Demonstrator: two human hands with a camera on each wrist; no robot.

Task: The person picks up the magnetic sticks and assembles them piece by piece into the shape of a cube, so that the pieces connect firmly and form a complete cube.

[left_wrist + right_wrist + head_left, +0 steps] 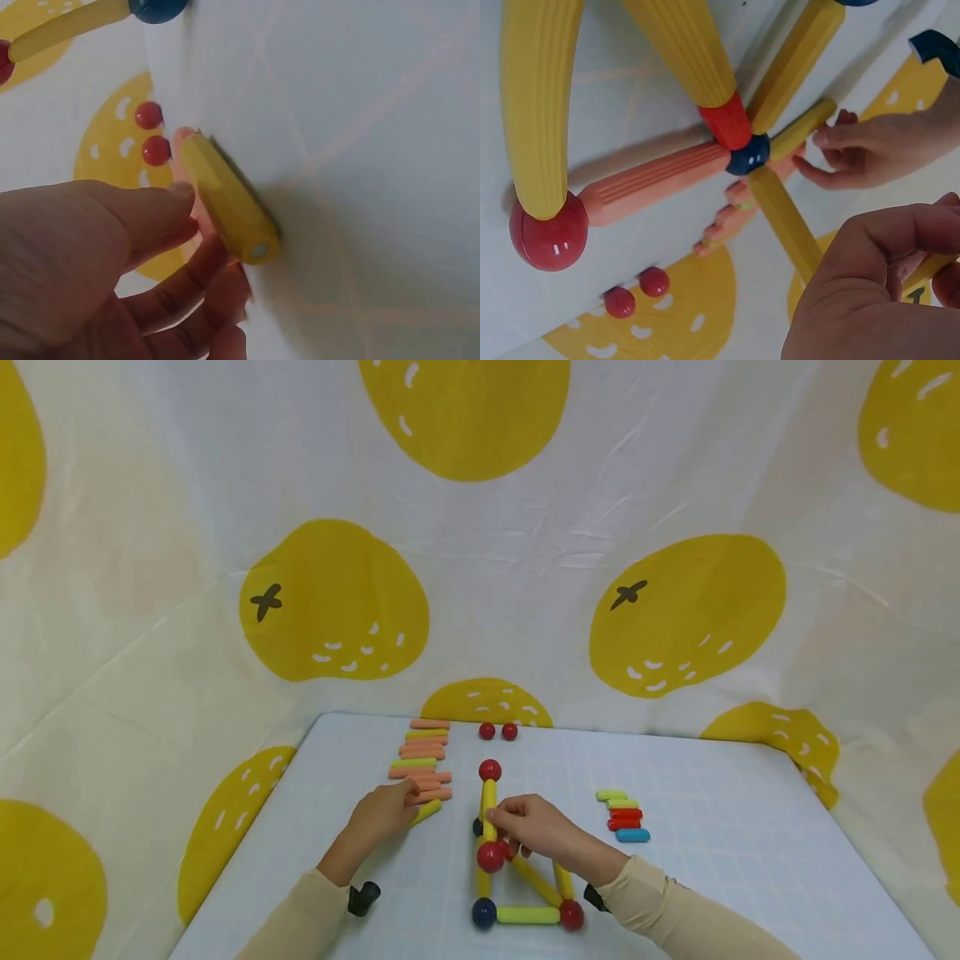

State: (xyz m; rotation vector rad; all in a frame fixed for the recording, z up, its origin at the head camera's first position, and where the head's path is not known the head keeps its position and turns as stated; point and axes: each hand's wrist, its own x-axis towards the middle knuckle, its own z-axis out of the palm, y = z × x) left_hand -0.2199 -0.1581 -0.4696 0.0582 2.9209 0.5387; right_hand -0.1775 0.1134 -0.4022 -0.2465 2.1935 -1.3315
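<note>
In the head view my right hand (540, 831) pinches an upright yellow magnetic rod (490, 797), with a red ball (490, 770) at its top and another red ball (491, 857) at its lower end. These belong to a frame of rods and balls, including a navy ball (483, 913), a lime rod (528, 915) and a pink rod (656, 176). Over at the left, my left hand (381, 814) reaches to the row of loose rods. Its thumb and fingers are loosely bent beside a yellow rod (229, 202), which partly covers the pink rods behind it.
Several pink and yellow rods (423, 747) lie in a column at the back left. Two red balls (498, 732) sit at the table's far edge. Short green, red and blue rods (625, 824) lie right of the frame. A patterned cloth (510, 610) hangs behind.
</note>
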